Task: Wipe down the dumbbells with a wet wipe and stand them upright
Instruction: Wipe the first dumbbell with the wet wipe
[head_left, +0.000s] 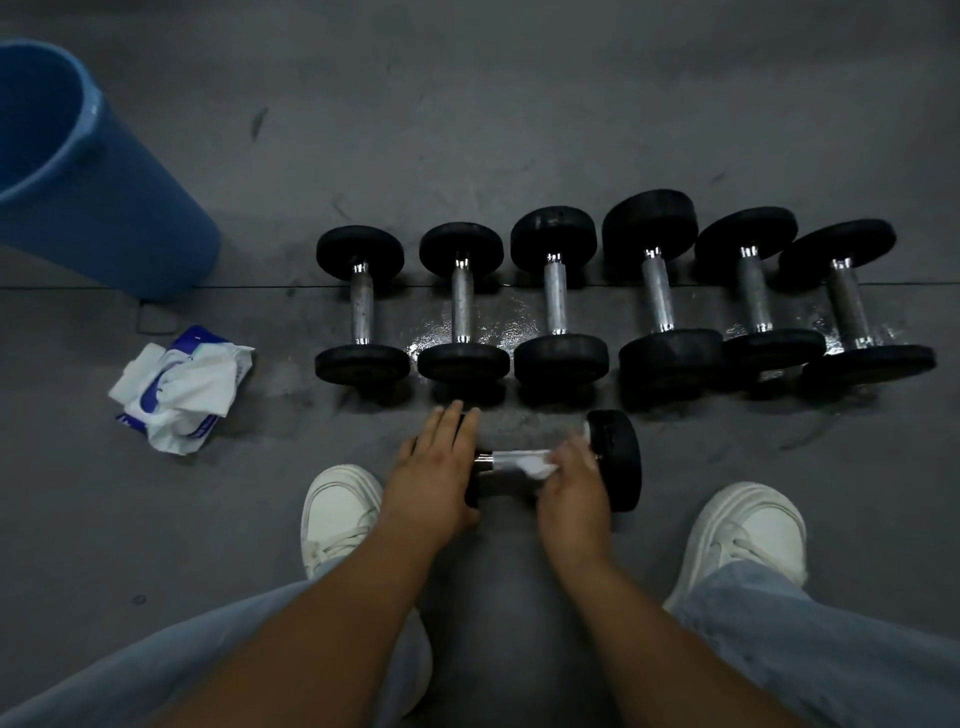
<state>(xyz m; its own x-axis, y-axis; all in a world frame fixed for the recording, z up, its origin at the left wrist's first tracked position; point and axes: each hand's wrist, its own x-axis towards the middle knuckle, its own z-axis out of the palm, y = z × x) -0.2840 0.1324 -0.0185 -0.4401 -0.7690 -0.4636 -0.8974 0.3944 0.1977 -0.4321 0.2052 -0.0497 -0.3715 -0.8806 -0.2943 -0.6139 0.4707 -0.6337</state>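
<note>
On the dark floor (467, 130), past the blue bin (104, 208) at far left, a row of six dumbbells (556, 296) appears to stand on end. The seventh dumbbell (618, 462) lies on its side just in front of them, between the person's feet, its long axis running left to right across the body. The left hand (436, 467) lies over its left head with fingers stretched out, and the right hand (571, 483) clasps the wet wipe (524, 460) around the handle beside the right head. Standing it up would probably mean tipping that axis upward about one head, and each hand is already at an end.
</note>
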